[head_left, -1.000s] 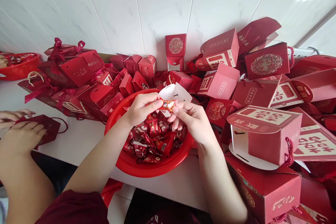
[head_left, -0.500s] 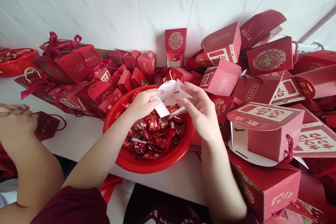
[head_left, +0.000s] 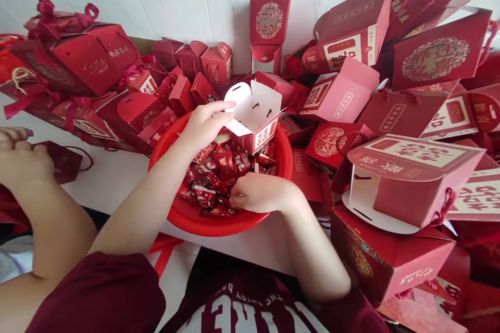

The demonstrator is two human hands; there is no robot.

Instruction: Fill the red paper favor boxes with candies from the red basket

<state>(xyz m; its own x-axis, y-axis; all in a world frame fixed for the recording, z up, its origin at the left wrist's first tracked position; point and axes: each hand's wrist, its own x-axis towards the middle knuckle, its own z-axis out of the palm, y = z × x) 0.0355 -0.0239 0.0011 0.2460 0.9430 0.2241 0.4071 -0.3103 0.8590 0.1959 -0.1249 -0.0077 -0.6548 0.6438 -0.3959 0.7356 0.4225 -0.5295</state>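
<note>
An open red gift box (head_left: 253,114) with a white inside rests tilted over the far side of a red plastic basket (head_left: 219,226). My left hand (head_left: 207,127) pinches the box by its white flap on the left. Red-wrapped candies (head_left: 224,164) fill the basket below. Down among them, at the near right, is my right hand (head_left: 260,192), its fingers curled inward. The fingertips are hidden, so whether a candy is between them does not show.
Folded red gift boxes (head_left: 414,177) are heaped on the right. Ribbon-tied boxes (head_left: 86,62) and small boxes (head_left: 187,57) line the tiled wall. At the left, another person's hands (head_left: 25,158) are beside a dark red box with a cord (head_left: 64,161).
My right hand has left the box and gone down into the candies. The box has opened wider, still in my left hand. The view has tipped downward.
</note>
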